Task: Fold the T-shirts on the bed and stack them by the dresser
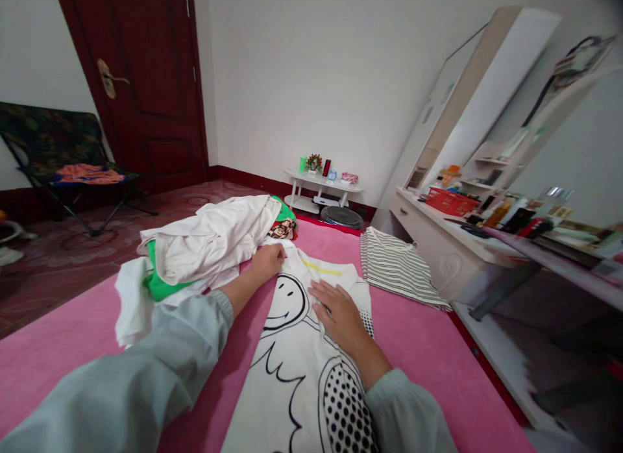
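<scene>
A white printed shirt (287, 368) lies lengthwise in front of me, its sides narrowed inward. It carries a black line-drawn smiling face, black dots and a yellow strip near the neck. My left hand (268, 261) is at the shirt's upper left edge, its fingers curled in and closed on the fabric. Flat on the upper middle of the shirt rests my right hand (338, 313), fingers stretched out and slightly apart. Just left of my left hand is a heap of white and green clothes (214, 235).
The clothes lie on a pink bed cover (409, 362). A folded striped shirt (402, 265) is at the right edge. Beyond stand a low white table (296, 175), a dressing table (428, 232) with a red basket (450, 201), and a folding chair (58, 141) near the door (146, 83).
</scene>
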`<state>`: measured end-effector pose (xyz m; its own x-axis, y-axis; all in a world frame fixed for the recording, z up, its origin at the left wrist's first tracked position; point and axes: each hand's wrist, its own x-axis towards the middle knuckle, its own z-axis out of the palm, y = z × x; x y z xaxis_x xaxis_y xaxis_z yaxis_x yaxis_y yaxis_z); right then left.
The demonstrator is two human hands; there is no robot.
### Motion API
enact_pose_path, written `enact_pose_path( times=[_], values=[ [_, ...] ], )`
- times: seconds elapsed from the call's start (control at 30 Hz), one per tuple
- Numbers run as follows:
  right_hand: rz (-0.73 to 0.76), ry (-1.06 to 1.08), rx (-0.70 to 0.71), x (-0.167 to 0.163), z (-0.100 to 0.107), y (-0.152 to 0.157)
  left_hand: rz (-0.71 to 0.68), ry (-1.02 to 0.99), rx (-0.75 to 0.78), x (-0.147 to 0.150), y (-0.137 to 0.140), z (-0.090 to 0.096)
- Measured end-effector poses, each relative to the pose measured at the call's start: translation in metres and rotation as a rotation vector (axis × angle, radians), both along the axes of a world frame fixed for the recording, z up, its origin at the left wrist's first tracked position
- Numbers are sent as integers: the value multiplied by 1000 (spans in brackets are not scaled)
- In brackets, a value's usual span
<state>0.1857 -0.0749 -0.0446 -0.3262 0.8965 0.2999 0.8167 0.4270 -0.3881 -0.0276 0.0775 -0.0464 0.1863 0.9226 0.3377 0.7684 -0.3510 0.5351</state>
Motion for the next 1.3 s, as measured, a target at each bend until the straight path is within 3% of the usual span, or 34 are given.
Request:
enact_pose_path(
  times=[0.13, 0.2, 0.3, 0.37, 0.57, 0.8, 0.97, 1.1, 1.2, 1.3],
  values=[
    [-2, 6, 5, -1, 2, -2, -5, -18, 115, 9, -26, 14],
    [-1, 9, 8, -2, 4, -3, -105, -27, 178, 21, -44, 17],
    [-8, 12, 10, -3, 5, -4, -319, 1, 206, 40, -69, 9],
    [-17, 22, 12, -2, 5, -4, -370, 40, 193, 48, -78, -1],
    [-13, 124, 44, 1, 0, 0, -367, 168, 166, 47, -76, -19],
    [0, 127, 19, 2, 0, 1, -356, 236, 102, 49, -77, -18],
    [-46, 27, -115, 1, 6, -9, -388, 281, -40, 38, -89, -12],
    [-141, 47, -260, -5, 20, -36, -409, 305, -131, 18, -126, -1],
    [-229, 71, -179, -11, 21, -82, -502, 287, -73, -4, -172, 3],
    [-116, -9, -87, -6, 10, -140, -672, 314, -23, -32, -213, 2]
  ],
)
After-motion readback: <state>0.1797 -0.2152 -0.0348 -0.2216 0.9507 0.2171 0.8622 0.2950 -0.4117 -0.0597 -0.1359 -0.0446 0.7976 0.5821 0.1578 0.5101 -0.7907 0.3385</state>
